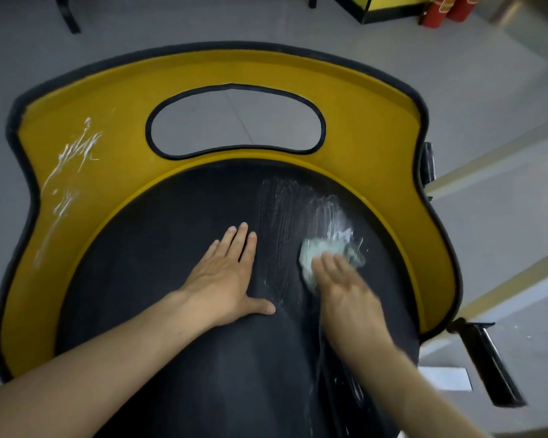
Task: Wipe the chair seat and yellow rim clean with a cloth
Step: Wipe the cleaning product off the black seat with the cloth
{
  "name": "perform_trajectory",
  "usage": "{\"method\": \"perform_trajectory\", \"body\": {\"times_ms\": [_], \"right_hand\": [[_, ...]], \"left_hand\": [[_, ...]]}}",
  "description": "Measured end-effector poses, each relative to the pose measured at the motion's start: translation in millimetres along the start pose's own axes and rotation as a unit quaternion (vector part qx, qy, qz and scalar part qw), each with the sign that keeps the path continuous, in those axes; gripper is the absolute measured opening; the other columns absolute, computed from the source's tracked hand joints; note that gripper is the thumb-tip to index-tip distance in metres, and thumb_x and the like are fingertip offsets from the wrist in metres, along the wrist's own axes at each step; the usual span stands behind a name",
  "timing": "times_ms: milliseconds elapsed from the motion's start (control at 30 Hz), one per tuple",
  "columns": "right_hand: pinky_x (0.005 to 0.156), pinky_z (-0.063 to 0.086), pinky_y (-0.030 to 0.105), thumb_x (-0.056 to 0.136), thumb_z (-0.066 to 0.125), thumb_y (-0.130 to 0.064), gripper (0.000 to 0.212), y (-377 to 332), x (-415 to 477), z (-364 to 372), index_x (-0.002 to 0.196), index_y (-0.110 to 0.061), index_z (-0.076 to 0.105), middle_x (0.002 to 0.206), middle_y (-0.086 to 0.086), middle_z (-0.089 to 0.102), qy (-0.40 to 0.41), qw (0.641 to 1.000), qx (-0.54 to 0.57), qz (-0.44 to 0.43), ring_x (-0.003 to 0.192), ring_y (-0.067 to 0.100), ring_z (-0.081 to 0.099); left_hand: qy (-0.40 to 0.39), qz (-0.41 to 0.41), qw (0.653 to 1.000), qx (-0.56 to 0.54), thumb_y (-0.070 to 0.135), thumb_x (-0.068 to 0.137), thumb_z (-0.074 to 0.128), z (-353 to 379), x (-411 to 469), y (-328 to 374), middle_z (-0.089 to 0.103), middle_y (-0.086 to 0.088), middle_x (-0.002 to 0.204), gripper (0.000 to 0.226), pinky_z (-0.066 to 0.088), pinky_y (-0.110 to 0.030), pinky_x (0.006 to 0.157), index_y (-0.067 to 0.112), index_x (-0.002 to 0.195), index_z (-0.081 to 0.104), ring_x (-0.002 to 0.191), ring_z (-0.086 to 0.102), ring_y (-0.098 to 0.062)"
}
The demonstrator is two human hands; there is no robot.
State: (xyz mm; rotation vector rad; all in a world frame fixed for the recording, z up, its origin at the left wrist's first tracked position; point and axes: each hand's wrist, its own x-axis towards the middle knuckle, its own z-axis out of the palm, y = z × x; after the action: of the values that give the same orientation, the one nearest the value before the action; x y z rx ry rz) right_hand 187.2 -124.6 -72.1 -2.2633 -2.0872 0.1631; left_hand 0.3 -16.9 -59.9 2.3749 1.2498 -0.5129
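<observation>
Left hand (225, 279): bare, nails short, plain. Right hand (345, 292): bare, blurred, detail unclear. Left forearm (108, 358), right forearm (424, 384): bare to near edge.

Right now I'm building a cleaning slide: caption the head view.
Right hand presses a pale cloth onto the smeared black seat, left hand flat beside it; white streaks mark the yellow rim.
</observation>
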Motion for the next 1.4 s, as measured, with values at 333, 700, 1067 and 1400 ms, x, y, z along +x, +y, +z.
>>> {"method": "perform_trajectory", "body": {"times_ms": [333,700,1067,1400], "right_hand": [[0.084,0.05,0.03,0.076,0.058,0.002,0.045,-9,52,1,0.119,-0.01,0.052,0.119,0.005,0.052,-0.057,0.998,0.002,-0.042,0.11,0.024,0.052],[0.1,0.048,0.038,0.079,0.043,-0.014,0.051,-33,28,9,0.129,-0.003,0.052,0.127,0.012,0.055,-0.044,0.996,-0.007,-0.078,0.121,0.029,0.053],[0.073,0.036,0.032,0.086,0.05,0.001,0.035,-32,137,-1,0.117,-0.014,0.045,0.118,0.004,0.046,-0.04,0.999,-0.027,-0.021,0.113,0.025,0.048],[0.096,0.054,0.04,0.062,0.078,-0.004,0.068,-18,-47,2,0.128,-0.004,0.062,0.13,0.013,0.064,-0.06,0.998,0.026,-0.025,0.121,0.03,0.061]], "left_hand": [[0.011,0.01,1.0,0.0,0.08,0.079,0.056,2,2,-6,-0.037,-0.003,0.159,0.129,-0.005,-0.037,0.125,0.015,0.155,-0.025,0.149,-0.029,-0.018],[0.016,0.008,1.0,-0.013,0.077,0.081,0.057,6,0,-11,-0.036,-0.003,0.16,0.126,-0.003,-0.038,0.126,0.015,0.156,-0.023,0.149,-0.029,-0.018],[-0.01,0.004,1.0,-0.001,0.073,0.084,0.058,-1,-1,-8,-0.037,-0.004,0.159,0.124,-0.004,-0.038,0.126,0.014,0.155,-0.024,0.149,-0.029,-0.019],[-0.011,0.012,1.0,-0.001,0.073,0.086,0.056,-2,-4,4,-0.036,-0.006,0.16,0.12,-0.004,-0.037,0.125,0.017,0.156,-0.023,0.15,-0.028,-0.022]]}}
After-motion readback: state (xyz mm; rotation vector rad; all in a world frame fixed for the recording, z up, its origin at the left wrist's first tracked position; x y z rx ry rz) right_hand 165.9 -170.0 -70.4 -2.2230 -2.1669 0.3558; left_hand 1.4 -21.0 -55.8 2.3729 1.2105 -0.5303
